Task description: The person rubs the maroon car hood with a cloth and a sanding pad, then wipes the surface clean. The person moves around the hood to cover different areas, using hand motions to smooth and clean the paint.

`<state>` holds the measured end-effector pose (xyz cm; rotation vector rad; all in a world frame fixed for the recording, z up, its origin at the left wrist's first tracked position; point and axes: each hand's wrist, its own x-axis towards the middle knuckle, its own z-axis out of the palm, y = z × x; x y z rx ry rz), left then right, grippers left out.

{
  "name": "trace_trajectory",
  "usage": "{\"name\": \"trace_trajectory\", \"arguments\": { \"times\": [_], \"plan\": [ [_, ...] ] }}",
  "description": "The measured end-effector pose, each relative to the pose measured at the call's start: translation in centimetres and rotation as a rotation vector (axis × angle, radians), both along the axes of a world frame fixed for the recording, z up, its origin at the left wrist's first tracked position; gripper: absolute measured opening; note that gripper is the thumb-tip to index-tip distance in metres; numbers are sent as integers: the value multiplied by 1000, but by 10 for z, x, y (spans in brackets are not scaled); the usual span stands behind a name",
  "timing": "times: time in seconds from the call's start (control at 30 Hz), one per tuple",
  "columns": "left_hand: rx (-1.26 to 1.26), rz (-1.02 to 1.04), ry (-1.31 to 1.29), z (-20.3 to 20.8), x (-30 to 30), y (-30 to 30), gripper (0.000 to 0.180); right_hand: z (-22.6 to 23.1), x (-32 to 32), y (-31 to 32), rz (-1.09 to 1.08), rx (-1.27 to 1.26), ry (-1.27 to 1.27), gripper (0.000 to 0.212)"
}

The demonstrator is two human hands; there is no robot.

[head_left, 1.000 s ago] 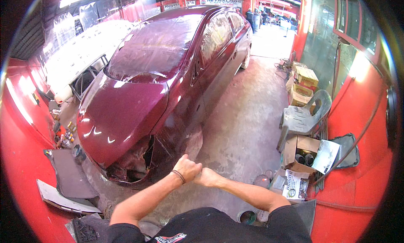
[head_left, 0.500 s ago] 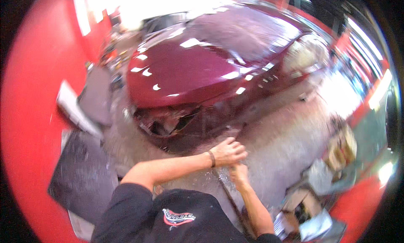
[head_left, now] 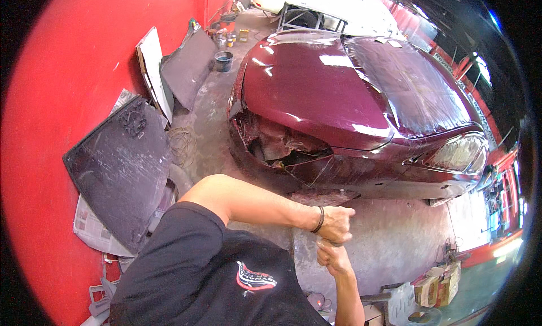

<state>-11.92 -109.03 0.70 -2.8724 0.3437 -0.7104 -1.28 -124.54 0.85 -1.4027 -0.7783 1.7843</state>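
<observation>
Out over the floor, my left hand (head_left: 337, 224) reaches across to the right with its fingers curled closed and a dark band on the wrist. Just below it is my right hand (head_left: 334, 258), also closed, its knuckles against or very near the left hand's underside. Whatever the two hands grip between them, if anything, is hidden. Beyond them stands a glossy dark red car (head_left: 316, 89), its front corner toward me. The headlight opening (head_left: 276, 142) at that corner gapes with no lamp in it. Film covers the windscreen (head_left: 406, 83) and the side window (head_left: 460, 152).
Along the red wall (head_left: 68, 100) at left lean a scuffed dark panel (head_left: 124, 168), a white panel (head_left: 152, 72) and a grey panel (head_left: 189, 66). A dark bucket (head_left: 223, 61) and cans stand behind. Cardboard boxes (head_left: 437, 286) and a grey plastic part (head_left: 402, 306) lie at lower right.
The view has swung, so the car sits further right in it and looks sharper. My hands have shifted right and down in the picture, still closed and close together.
</observation>
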Motion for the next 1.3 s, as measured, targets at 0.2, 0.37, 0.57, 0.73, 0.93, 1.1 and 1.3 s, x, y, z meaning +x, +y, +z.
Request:
{"name": "trace_trajectory", "arguments": {
  "times": [0.2,0.37,0.57,0.73,0.93,1.1,1.3],
  "plan": [
    [-44,321,465,-69,-9,-3,13,-143,6,36,54,311,-966,29],
    [-249,501,649,-119,-11,4,16,-166,-16,53,300,40,-1354,45],
    [-614,693,873,-149,-22,43,23,-128,-69,75,213,-30,-1484,62],
    [-1068,668,691,-139,-91,80,82,-103,-106,85,-5,466,-1433,64],
    [-1969,573,161,-163,-217,103,86,-90,-154,117,-1,481,-1244,66],
    [-2201,602,-40,-169,-258,105,36,-88,-198,147,-57,425,-1118,51],
    [-2001,541,-338,-172,-253,105,43,-103,-214,163,-254,191,-939,40]
  ]
}}
